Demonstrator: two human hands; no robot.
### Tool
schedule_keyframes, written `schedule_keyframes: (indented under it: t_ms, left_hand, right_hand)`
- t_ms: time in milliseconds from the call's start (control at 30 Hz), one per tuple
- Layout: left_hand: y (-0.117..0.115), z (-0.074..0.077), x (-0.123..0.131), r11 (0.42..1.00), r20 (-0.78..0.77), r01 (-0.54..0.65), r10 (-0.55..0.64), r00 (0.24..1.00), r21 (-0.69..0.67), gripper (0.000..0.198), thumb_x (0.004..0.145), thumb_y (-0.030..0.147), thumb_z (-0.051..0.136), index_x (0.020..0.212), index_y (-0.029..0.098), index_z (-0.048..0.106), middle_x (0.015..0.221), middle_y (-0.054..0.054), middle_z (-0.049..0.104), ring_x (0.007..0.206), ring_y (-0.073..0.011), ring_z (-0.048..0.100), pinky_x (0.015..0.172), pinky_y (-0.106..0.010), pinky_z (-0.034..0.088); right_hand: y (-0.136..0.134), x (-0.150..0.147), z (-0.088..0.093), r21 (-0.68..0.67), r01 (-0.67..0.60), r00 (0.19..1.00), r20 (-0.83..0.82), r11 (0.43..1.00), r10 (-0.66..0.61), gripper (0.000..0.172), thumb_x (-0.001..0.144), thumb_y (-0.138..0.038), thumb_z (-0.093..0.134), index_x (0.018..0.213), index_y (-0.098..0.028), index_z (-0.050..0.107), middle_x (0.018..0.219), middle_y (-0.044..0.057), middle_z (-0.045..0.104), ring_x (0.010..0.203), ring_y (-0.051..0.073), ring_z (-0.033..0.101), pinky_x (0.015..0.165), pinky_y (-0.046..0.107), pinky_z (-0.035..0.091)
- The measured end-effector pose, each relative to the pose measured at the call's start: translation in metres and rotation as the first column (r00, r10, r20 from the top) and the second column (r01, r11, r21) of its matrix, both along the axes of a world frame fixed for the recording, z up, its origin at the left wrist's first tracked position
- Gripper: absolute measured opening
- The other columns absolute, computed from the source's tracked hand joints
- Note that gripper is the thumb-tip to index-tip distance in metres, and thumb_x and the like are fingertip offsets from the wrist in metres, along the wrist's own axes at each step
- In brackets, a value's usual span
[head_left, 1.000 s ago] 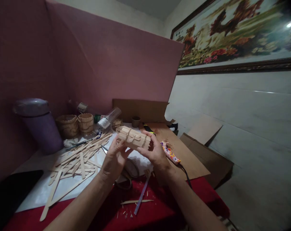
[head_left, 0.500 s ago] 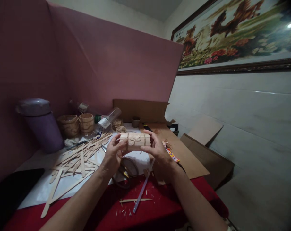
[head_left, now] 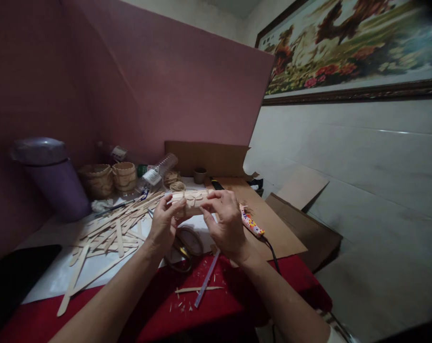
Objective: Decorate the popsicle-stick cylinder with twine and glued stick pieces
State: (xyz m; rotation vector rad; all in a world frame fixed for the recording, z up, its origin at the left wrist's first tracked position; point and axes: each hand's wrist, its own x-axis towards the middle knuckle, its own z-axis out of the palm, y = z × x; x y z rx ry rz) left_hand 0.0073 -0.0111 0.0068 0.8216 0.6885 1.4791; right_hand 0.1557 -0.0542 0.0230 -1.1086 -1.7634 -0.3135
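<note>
While a tall pink panel [head_left: 173, 81] closes off the back, a red cloth [head_left: 151, 309] covers the near edge of the table, with a flat cardboard sheet [head_left: 276, 233] on the right and white paper [head_left: 49, 281] on the left. A heap of flat wooden sticks [head_left: 119, 238] lies across that paper, near a purple tumbler [head_left: 60, 188]. The left hand [head_left: 162, 226] grasps the left end of a stick-covered piece [head_left: 193, 204], thumb in front, lifting it above the table. The right hand [head_left: 227, 224] has its fingers bent against the right end; whether they pinch anything I cannot tell. Twine bands the piece, which lies sideways with a bow-like shape on its front. Beneath are scissors [head_left: 183, 251], partly hidden; to the right, a flower-patterned glue gun [head_left: 251, 224] rests on the cardboard. Behind sits a ball of twine [head_left: 177, 186]. Nearest, a translucent rod [head_left: 206, 282] crosses a thin wooden strip [head_left: 187, 289].
</note>
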Motion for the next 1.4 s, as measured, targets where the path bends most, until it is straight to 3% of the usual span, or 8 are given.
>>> schedule_keyframes:
  t_ms: [500,633,767,900,1033,1133,1233,1400]
  left_hand:
    - [-0.006,-0.001,0.007,0.996,0.018,-0.088,0.087,0.996,0.026,0.061,0.048,0.024,0.090,0.098,0.020,0.056,0.087,0.002,0.056,0.077,-0.0126,0.059,0.068,-0.026,0.050]
    - [-0.006,-0.001,0.007,0.998,0.043,-0.062,0.061,0.997,0.021,0.060,0.049,0.024,0.089,0.098,0.020,0.054,0.087,0.002,0.059,0.075,-0.0142,0.063,0.068,-0.028,0.053]
    - [-0.004,0.002,0.004,0.998,0.070,-0.061,0.062,0.996,-0.017,0.061,0.051,0.024,0.088,0.100,0.022,0.051,0.092,0.000,0.061,0.077,-0.0172,0.064,0.064,-0.032,0.055]
    - [-0.006,0.008,0.000,0.999,0.036,-0.033,0.033,0.999,-0.005,0.055,0.057,0.028,0.085,0.100,0.020,0.052,0.098,-0.004,0.063,0.080,-0.0184,0.063,0.064,-0.033,0.055]
    - [-0.007,0.012,-0.002,1.000,0.019,-0.002,0.002,1.000,0.020,0.056,0.057,0.029,0.085,0.103,0.020,0.054,0.101,-0.004,0.064,0.079,-0.0178,0.064,0.063,-0.031,0.054]
    - [-0.005,0.012,-0.003,0.998,0.054,0.031,-0.034,0.998,0.064,0.056,0.060,0.034,0.085,0.106,0.021,0.055,0.104,-0.004,0.064,0.084,-0.0182,0.064,0.071,-0.033,0.054]
    - [-0.002,0.011,-0.005,0.993,0.107,0.060,-0.071,0.992,0.102,0.055,0.061,0.038,0.085,0.106,0.022,0.056,0.103,-0.005,0.066,0.094,-0.0207,0.064,0.085,-0.038,0.052]
    - [-0.006,0.007,0.000,0.968,0.075,0.194,-0.208,0.975,0.161,0.047,0.065,0.031,0.084,0.107,0.021,0.064,0.115,-0.008,0.069,0.115,-0.0272,0.060,0.095,-0.040,0.047]
  right_hand:
    - [0.005,-0.010,0.000,0.167,0.202,0.906,0.342,0.965,-0.249,0.014,0.089,-0.015,0.051,0.081,-0.018,0.061,0.094,0.011,0.066,0.092,0.027,0.051,0.081,0.042,0.036]
    - [0.009,-0.007,-0.002,0.178,0.256,0.912,0.280,0.950,-0.299,0.015,0.091,-0.016,0.048,0.083,-0.017,0.060,0.094,0.013,0.066,0.092,0.028,0.051,0.080,0.042,0.037]
    - [0.010,0.005,0.001,0.135,0.279,0.960,-0.016,0.951,-0.280,0.015,0.093,-0.019,0.045,0.088,-0.018,0.059,0.095,0.014,0.064,0.095,0.028,0.053,0.086,0.045,0.040]
    - [0.013,0.019,0.005,-0.143,-0.109,0.943,-0.327,0.984,0.057,0.034,0.085,-0.030,0.063,0.116,-0.019,0.057,0.119,0.014,0.060,0.112,0.027,0.055,0.093,0.044,0.045]
    - [0.017,0.021,0.003,-0.367,-0.505,0.812,-0.510,0.781,0.284,0.071,0.068,-0.036,0.082,0.132,-0.026,0.051,0.125,0.009,0.061,0.114,0.026,0.058,0.093,0.041,0.049]
    - [0.020,0.018,0.002,-0.350,-0.569,0.726,-0.639,0.744,0.255,0.071,0.065,-0.036,0.084,0.128,-0.025,0.053,0.116,0.007,0.065,0.104,0.023,0.064,0.088,0.039,0.053]
    - [0.021,0.014,0.005,-0.248,-0.556,0.619,-0.760,0.793,0.196,0.069,0.064,-0.038,0.084,0.123,-0.023,0.052,0.111,0.006,0.067,0.098,0.022,0.065,0.086,0.037,0.054]
    - [0.020,-0.005,0.007,-0.258,-0.613,0.595,-0.773,0.747,0.221,0.070,0.061,-0.045,0.085,0.120,-0.024,0.053,0.107,0.005,0.068,0.096,0.022,0.066,0.085,0.036,0.055]
